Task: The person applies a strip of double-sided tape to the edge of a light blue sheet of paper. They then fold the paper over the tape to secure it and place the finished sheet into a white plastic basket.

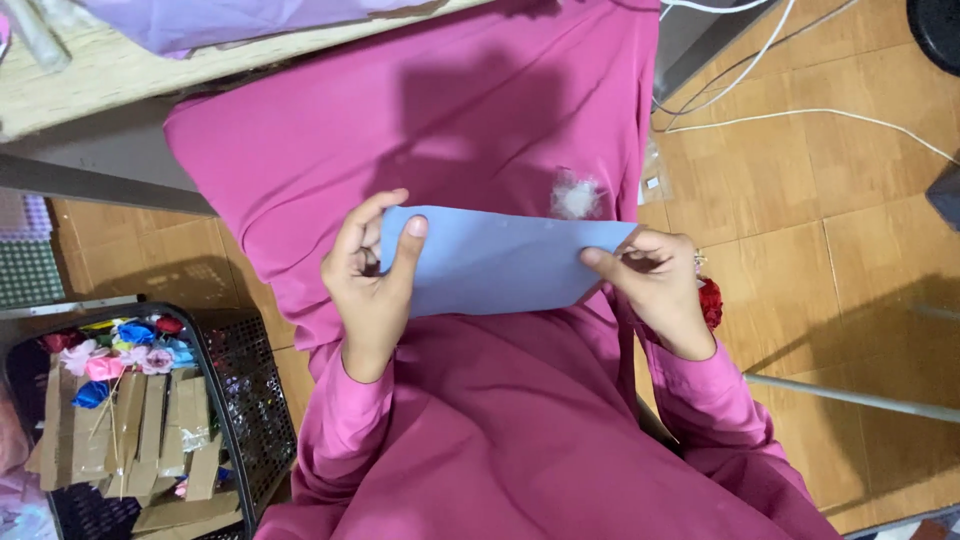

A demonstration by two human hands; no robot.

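A light blue sheet of paper [495, 262] is stretched between both hands above my lap, which is covered in pink cloth [480, 130]. My left hand [368, 285] pinches the sheet's left end, thumb on top and fingers curled behind. My right hand [655, 285] grips the right end between thumb and fingers. A small red flower-like thing [709, 303] shows just behind my right hand; whether the hand holds it I cannot tell. The pink sleeves cover both wrists.
A black mesh basket [245, 390] at lower left holds several coloured paper roses [120, 350] on brown card strips. A wooden tabletop [90, 75] with a lilac sheet [230, 20] lies at top left. White cables [800, 110] cross the wooden floor at right.
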